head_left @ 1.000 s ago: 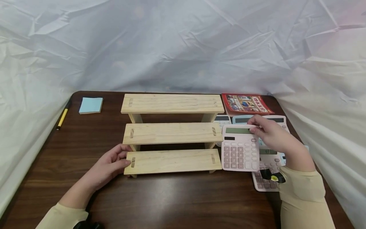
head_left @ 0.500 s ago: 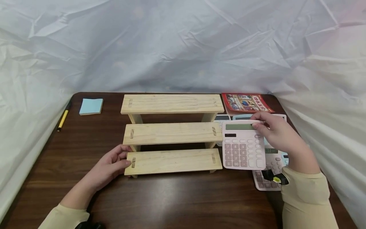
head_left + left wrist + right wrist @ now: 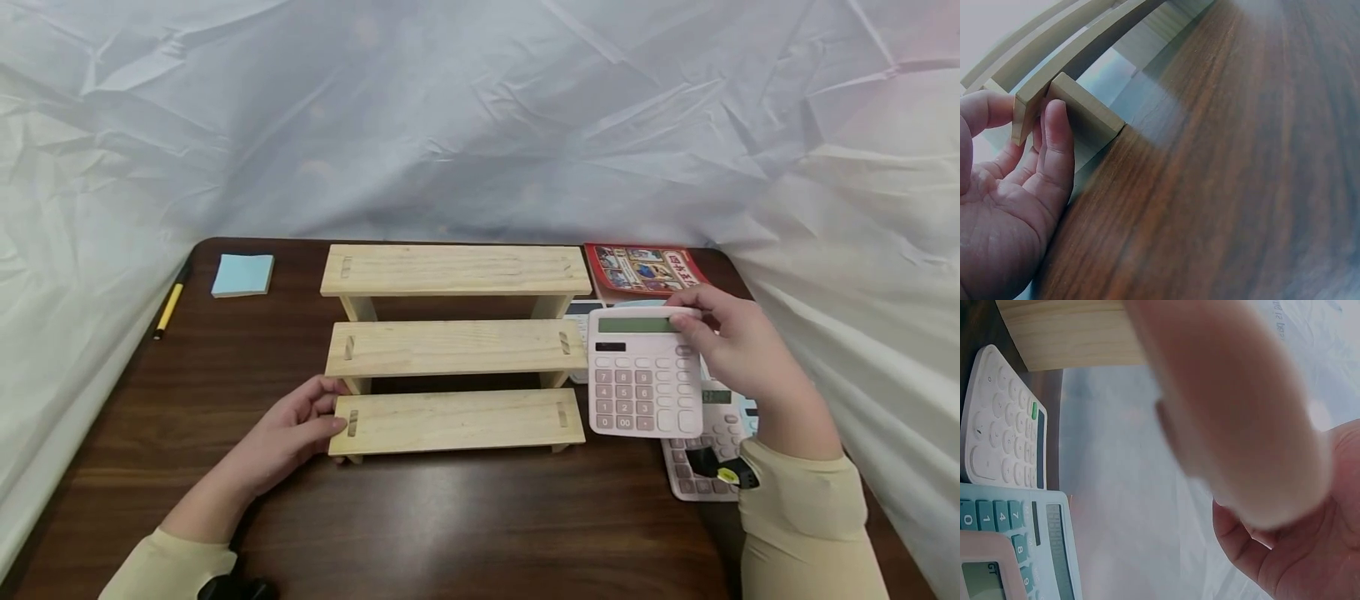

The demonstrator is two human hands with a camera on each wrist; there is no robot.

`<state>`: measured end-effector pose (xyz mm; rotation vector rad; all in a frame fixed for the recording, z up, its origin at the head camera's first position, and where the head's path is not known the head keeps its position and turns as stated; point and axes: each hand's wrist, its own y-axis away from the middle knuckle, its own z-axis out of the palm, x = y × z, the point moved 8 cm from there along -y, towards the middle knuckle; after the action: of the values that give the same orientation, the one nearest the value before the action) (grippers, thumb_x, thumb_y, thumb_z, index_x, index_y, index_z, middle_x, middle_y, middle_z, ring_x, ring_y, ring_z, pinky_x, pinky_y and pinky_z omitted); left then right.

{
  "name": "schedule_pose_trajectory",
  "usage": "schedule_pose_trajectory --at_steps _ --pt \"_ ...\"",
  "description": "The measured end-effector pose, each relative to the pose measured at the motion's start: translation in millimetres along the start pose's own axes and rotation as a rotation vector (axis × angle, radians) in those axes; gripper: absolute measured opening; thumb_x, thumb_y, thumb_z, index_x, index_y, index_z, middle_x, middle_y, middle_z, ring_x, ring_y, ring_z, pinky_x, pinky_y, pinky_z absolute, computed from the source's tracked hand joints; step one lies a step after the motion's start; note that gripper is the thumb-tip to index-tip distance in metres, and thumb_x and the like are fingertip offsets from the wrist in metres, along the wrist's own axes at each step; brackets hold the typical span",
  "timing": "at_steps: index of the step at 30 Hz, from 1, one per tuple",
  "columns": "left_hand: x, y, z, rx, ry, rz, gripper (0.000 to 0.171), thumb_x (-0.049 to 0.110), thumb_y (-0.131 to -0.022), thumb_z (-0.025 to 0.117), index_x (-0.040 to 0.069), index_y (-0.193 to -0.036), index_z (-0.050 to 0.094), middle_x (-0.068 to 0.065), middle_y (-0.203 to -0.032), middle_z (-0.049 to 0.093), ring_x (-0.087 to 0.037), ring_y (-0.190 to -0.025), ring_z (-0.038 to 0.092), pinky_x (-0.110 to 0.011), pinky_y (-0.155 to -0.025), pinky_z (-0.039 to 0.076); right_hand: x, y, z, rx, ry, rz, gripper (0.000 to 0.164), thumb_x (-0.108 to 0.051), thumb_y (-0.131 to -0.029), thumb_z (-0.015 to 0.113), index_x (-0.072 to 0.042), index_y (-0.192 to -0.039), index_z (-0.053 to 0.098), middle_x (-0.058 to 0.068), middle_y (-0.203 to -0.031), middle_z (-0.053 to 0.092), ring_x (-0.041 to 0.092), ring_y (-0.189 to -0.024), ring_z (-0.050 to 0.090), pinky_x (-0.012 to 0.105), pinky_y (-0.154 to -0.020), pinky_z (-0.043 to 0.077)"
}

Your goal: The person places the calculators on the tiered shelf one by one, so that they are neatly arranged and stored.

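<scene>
In the head view my right hand (image 3: 731, 346) pinches a pink calculator (image 3: 645, 375) by its top right corner. The calculator's keys face me, and it hides part of the other calculators behind it. To its left is a three-step wooden shelf (image 3: 457, 348). My left hand (image 3: 288, 433) grips the left end of the lowest board, with the thumb at its top edge. In the left wrist view, fingers (image 3: 1057, 137) reach under that board (image 3: 1032, 94), beside its leg. A blurred finger (image 3: 1235, 419) fills much of the right wrist view.
More calculators lie at the right: a white one (image 3: 1007, 419), a teal one (image 3: 1016, 544) and a pink one (image 3: 701, 483). A red comic-style booklet (image 3: 645, 271) lies behind them. A blue notepad (image 3: 242, 275) and yellow marker (image 3: 169, 308) lie at the far left.
My right hand has moved the pink calculator slightly up and to the right in the head view, away from the lowest board. My left hand has stayed on the shelf.
</scene>
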<state>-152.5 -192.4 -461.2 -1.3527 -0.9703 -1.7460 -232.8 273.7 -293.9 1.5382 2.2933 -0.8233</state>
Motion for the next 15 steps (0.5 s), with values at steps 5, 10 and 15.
schedule_pose_trajectory --at_steps 5,10,15 --pt "0.0 -0.4 0.3 -0.002 0.0 0.001 0.037 0.005 -0.099 0.053 -0.003 -0.129 0.032 -0.024 -0.115 0.055 -0.029 -0.094 0.062 -0.043 -0.07 0.055 1.4 1.5 -1.1 0.025 -0.036 0.034 0.009 -0.007 -0.093 0.064 -0.01 -0.101 0.065 0.005 -0.079 0.062 0.01 -0.065 0.052 0.018 -0.059 0.04" --pt "-0.5 -1.3 0.2 0.003 -0.006 -0.006 0.036 0.005 -0.099 0.053 -0.002 -0.128 0.033 -0.023 -0.113 0.056 -0.028 -0.094 0.062 -0.042 -0.071 0.055 0.0 2.6 -3.6 0.054 -0.064 0.064 0.01 -0.009 -0.094 0.064 -0.012 -0.103 0.065 0.007 -0.079 0.062 0.011 -0.062 0.052 0.019 -0.055 0.04" --pt "-1.0 -0.6 -0.4 0.016 -0.018 -0.02 0.036 0.006 -0.099 0.054 -0.002 -0.128 0.034 -0.022 -0.115 0.056 -0.026 -0.096 0.062 -0.041 -0.073 0.055 -5.1 0.5 0.2 0.076 -0.083 0.051 0.01 -0.009 -0.094 0.064 -0.011 -0.104 0.065 0.006 -0.084 0.063 0.01 -0.066 0.054 0.018 -0.058 0.041"
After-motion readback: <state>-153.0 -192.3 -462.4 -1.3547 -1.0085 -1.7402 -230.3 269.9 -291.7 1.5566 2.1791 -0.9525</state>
